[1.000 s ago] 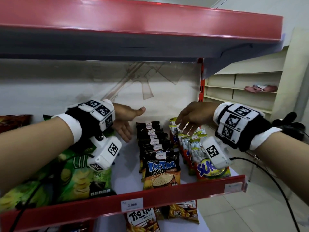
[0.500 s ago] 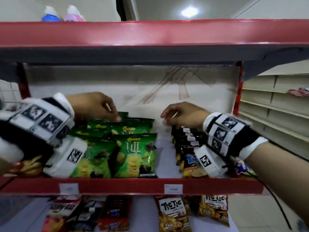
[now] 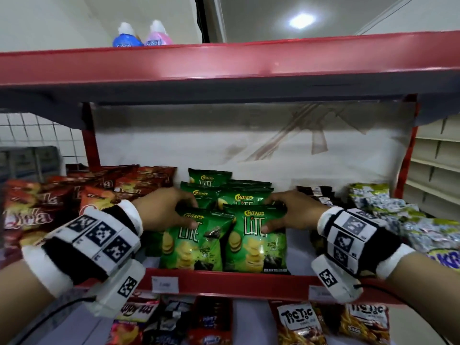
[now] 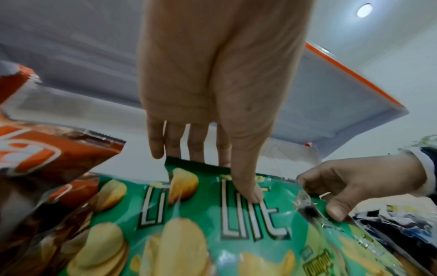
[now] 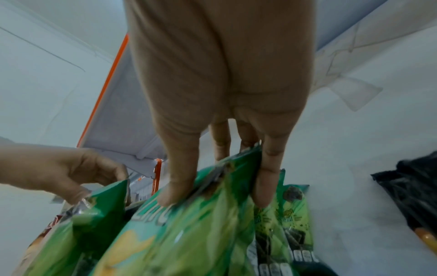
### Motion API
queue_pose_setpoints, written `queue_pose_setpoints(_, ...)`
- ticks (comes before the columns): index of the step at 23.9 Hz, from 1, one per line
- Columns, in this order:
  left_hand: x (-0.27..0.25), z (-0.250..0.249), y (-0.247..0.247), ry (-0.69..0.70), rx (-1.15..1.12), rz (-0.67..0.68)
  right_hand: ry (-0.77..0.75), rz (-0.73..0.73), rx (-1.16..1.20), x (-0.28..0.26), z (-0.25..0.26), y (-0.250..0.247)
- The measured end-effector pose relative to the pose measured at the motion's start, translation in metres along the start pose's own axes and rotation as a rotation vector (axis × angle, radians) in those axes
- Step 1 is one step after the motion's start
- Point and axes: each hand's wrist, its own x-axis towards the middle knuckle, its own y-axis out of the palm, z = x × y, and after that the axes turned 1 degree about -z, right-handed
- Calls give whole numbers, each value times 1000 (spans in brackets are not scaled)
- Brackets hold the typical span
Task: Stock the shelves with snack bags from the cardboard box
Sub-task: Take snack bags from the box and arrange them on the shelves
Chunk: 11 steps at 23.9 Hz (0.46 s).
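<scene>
Two green chip bags upright at shelf [image 3: 224,285] front edge: left hand [image 3: 161,210] pinching left green bag [image 3: 191,242] top, right hand [image 3: 293,212] pinching right green bag [image 3: 258,245] top.

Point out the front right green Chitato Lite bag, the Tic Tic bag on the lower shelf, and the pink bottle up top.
front right green Chitato Lite bag [image 3: 258,247]: head view, middle of its front panel.
Tic Tic bag [image 3: 297,319]: head view, on its white logo.
pink bottle [image 3: 159,37]: head view, on its pink body.
</scene>
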Motion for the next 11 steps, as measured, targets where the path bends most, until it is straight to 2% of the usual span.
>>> queue_pose_setpoints(2, 4, -4, -12, -6, 26, 83, 0, -14, -3, 0, 1, -15)
queue_pose_setpoints(5, 23, -15, -47, -1, 86, 143, 28, -127, 106, 17, -2, -57)
queue_pose_setpoints(7, 60, -16, -77, 36, 128, 108, 79, -150, 68, 51, -8, -81)
queue_pose_setpoints(11, 104, -20, -90, 14, 242, 92, 209, -1, 68, 87, -20, -83)
